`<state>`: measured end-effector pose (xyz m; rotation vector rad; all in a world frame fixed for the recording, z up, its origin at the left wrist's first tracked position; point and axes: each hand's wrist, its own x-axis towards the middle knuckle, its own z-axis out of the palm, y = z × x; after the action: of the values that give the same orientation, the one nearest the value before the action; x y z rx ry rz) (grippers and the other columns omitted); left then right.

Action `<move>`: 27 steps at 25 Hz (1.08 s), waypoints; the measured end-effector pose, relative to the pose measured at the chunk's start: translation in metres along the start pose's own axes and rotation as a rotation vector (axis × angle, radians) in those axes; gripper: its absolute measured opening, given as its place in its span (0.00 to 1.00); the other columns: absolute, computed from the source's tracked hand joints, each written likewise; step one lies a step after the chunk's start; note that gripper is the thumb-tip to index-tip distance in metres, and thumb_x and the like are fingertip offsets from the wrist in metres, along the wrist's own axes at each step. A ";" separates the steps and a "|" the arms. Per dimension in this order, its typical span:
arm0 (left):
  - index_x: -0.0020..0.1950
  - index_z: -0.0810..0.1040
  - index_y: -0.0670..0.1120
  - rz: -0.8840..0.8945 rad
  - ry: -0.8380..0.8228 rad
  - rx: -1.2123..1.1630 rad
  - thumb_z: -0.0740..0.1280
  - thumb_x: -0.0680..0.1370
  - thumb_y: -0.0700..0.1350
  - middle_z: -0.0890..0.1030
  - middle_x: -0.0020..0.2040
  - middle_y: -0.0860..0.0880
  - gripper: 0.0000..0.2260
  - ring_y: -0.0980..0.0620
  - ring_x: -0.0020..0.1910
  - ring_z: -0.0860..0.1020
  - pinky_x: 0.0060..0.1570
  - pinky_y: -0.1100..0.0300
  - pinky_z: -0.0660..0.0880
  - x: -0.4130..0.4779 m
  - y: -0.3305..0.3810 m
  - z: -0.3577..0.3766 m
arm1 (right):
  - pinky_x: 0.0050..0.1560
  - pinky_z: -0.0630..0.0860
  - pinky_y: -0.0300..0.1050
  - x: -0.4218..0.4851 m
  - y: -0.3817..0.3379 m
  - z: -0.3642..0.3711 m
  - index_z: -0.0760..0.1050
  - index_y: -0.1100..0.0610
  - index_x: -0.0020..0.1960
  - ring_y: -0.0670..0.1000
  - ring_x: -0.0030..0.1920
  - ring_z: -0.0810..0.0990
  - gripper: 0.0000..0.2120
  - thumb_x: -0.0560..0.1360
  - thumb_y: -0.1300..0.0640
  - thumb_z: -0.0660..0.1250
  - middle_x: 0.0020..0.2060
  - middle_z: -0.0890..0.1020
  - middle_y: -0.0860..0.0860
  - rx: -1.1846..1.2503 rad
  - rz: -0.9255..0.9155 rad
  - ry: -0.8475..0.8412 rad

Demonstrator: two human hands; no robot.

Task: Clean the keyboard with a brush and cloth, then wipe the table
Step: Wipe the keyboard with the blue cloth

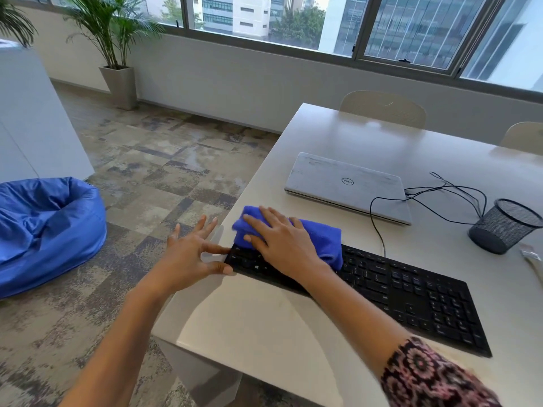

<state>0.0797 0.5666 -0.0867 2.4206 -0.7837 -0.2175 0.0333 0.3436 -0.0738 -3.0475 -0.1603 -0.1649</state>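
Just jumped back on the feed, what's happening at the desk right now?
The person's right hand presses a bunched blue microfibre cloth flat onto the left end of the black keyboard, apparently wiping it. The left hand, fingers spread, braces the keyboard's left edge at the white table corner. A closed silver laptop and black mesh cup sit behind, untouched.

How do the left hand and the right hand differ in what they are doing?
The right hand lies flat on the blue cloth; the left hand touches no cloth. The left hand touches the left end of the keyboard with thumb and forefinger; the right hand presses over the keys. Both have straight fingers.
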 end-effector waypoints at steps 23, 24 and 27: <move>0.58 0.71 0.71 -0.004 -0.068 0.008 0.56 0.45 0.85 0.52 0.79 0.53 0.44 0.65 0.73 0.37 0.72 0.50 0.34 0.008 0.010 -0.013 | 0.79 0.48 0.60 -0.060 -0.018 -0.006 0.56 0.43 0.80 0.52 0.81 0.49 0.38 0.75 0.35 0.32 0.81 0.53 0.49 0.081 0.042 -0.087; 0.59 0.72 0.70 0.002 -0.071 -0.003 0.56 0.46 0.85 0.52 0.79 0.53 0.44 0.65 0.73 0.37 0.72 0.50 0.34 0.008 0.009 -0.013 | 0.79 0.49 0.61 -0.074 -0.009 -0.007 0.57 0.42 0.80 0.51 0.81 0.49 0.37 0.74 0.34 0.33 0.81 0.54 0.48 0.089 0.059 -0.080; 0.60 0.74 0.69 0.013 -0.090 -0.010 0.63 0.50 0.82 0.52 0.79 0.54 0.40 0.64 0.73 0.37 0.72 0.49 0.34 0.009 0.010 -0.014 | 0.79 0.52 0.58 -0.102 0.034 -0.015 0.56 0.38 0.79 0.48 0.81 0.50 0.37 0.73 0.32 0.34 0.81 0.53 0.45 0.037 0.181 -0.051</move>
<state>0.0867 0.5620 -0.0693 2.4092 -0.8356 -0.3268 -0.0653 0.2985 -0.0728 -3.0100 0.1078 -0.0703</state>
